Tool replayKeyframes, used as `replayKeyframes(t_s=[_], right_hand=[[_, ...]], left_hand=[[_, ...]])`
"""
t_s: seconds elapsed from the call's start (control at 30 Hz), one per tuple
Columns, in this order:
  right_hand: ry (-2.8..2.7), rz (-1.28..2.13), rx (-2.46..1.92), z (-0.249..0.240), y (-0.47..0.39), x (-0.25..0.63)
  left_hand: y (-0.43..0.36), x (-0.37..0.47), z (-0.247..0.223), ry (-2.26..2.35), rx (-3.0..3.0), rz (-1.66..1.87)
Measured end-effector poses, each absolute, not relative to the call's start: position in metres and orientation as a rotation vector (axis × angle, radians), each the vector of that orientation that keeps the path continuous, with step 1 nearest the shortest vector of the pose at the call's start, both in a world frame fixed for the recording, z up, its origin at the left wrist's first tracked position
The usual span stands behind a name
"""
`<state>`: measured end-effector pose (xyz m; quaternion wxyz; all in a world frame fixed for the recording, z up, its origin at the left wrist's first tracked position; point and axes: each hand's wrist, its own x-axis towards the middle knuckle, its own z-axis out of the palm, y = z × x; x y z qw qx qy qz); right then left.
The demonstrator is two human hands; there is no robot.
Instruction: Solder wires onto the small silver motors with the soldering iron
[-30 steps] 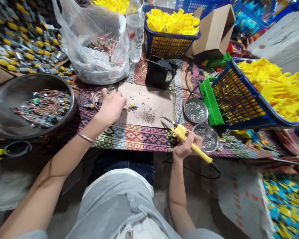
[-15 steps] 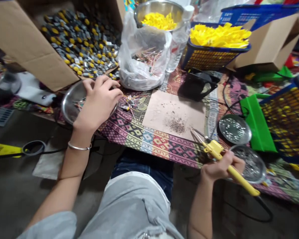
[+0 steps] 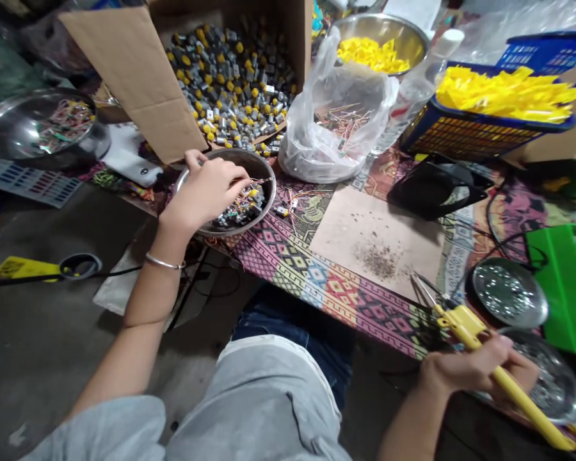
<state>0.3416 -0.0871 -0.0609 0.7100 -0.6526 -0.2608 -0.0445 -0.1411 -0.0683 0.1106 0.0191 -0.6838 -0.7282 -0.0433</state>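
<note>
My left hand (image 3: 208, 192) is palm down over a metal bowl (image 3: 269, 211), fingers loosely bent and apart. Small motors with thin wires (image 3: 242, 208) fill the bowl below it; the fingertips are partly hidden. One wire crosses the bowl's right rim. In my right hand (image 3: 482, 368) is a yellow soldering iron (image 3: 465, 326), gripped round its handle. Its metal tip points up and left, over the near right edge of a brown cardboard sheet (image 3: 336, 221) with dark specks. A wired motor (image 3: 283, 210) lies between bowl and sheet.
A cardboard box (image 3: 134, 77) of motors stands behind the bowl, beside a plastic bag (image 3: 307, 144) of wires. A black fan (image 3: 436, 186) sits behind the sheet. Right are dishes of small shiny parts (image 3: 506, 291), a green bin (image 3: 566, 288) and a basket of yellow pieces (image 3: 504, 96).
The view has swung left, so things appear further right. My left hand's fingers have drawn closer together and more of the bowl's contents shows. My right hand keeps the soldering iron.
</note>
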Motion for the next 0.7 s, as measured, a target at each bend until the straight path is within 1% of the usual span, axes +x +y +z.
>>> replayKeyframes(t_s=[0.13,0.4,0.5,0.7], right_hand=[[-0.594,-0.126,-1.456,-0.058,-0.088,0.338],[-0.632,-0.139,-1.463,-0.054,-0.09,0.335],[-0.647,-0.135,-1.476,-0.056,-0.09,0.337],[-0.661,-0.12,-1.475,-0.057,-0.091,0.338]], left_hand=[[-0.054,-0.151,0.094,-2.365,-2.121,-0.059],[-0.045,-0.175,0.084,-2.443,-2.31,-0.293],[-0.043,-0.181,0.076,-2.461,-2.312,-0.326],[-0.05,-0.178,0.072,-2.329,-2.268,-0.374]])
